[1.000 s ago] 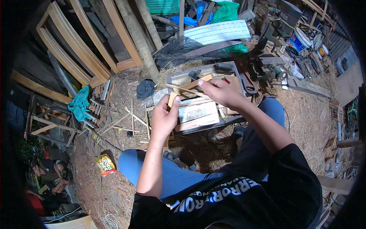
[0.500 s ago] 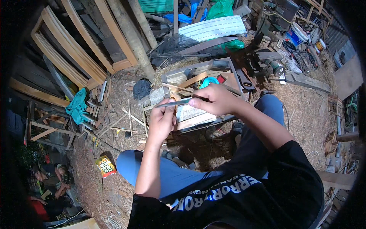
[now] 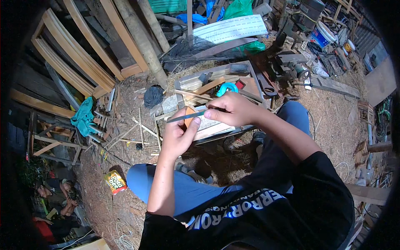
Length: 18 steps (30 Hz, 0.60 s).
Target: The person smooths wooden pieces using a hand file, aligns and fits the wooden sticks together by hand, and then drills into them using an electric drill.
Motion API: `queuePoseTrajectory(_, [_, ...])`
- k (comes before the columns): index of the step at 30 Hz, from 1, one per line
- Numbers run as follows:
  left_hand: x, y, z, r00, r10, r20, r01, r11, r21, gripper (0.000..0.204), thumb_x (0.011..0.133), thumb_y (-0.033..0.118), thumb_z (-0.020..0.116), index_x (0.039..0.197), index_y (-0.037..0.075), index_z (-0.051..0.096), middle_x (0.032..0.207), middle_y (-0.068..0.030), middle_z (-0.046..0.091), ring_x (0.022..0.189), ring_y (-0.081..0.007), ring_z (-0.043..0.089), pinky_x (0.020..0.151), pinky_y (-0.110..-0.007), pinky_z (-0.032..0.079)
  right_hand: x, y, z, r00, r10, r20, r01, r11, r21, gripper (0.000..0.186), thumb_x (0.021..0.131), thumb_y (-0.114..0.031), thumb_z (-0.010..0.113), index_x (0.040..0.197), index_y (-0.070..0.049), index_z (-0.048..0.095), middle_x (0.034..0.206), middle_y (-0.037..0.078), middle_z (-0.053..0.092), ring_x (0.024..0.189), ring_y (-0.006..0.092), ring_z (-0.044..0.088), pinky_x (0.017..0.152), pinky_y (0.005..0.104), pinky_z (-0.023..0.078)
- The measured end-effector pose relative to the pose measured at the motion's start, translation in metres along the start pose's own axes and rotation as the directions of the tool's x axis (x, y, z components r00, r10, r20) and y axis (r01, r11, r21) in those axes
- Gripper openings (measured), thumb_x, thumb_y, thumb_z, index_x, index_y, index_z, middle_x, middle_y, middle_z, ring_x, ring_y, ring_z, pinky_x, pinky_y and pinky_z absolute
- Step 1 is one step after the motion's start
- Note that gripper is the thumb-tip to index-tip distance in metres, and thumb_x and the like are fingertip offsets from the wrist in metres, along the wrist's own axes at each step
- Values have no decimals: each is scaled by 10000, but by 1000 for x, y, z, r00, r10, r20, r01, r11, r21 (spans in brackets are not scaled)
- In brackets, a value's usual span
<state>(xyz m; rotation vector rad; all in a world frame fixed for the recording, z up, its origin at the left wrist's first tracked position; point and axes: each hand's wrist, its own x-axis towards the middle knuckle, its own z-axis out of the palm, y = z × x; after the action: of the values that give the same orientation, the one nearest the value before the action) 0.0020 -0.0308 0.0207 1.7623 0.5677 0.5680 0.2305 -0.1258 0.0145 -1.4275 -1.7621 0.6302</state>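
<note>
In front of me, over a wooden tray, my two hands work close together. My right hand pinches the end of a thin, flat, dark grey bar, which looks like a file. The bar slants down to the left across the fingers of my left hand. Between that hand's thumb and fingers sits a small light-brown wooden piece, partly hidden by the bar. Beneath the hands a pale, flat board rests in the tray.
Wood offcuts and a turquoise coil lie in the tray. A handsaw is to its right. Wooden frames lean at the left, near a teal cloth. A yellow snack packet lies by my left knee. Another person sits lower left.
My left thumb has shifted right and more of the wooden piece shows. The bar still lies across my left fingers, with my right hand on its end.
</note>
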Motion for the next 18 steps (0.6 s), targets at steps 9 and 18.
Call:
queuePoseTrajectory(9, [1,-9,2,938,346,19,-328,870,369,200,1011,176,696,1090,-5,666,777,-148,648,697,-270,658,679,-387,514,-2,-2,-5,993,-17,113,24,998,-56,379,1054,-410,659,930,-60,731,637,152,560,563,295,561,566,407,420])
queuePoseTrajectory(18, [8,-12,1,973,180,-142,-127,940,317,380,1048,237,684,1381,111,553,849,-187,742,737,-337,744,681,-413,554,8,84,-25,814,436,-384,-294,879,375,387,1112,-365,582,1098,16,647,793,59,564,789,141,523,731,355,466])
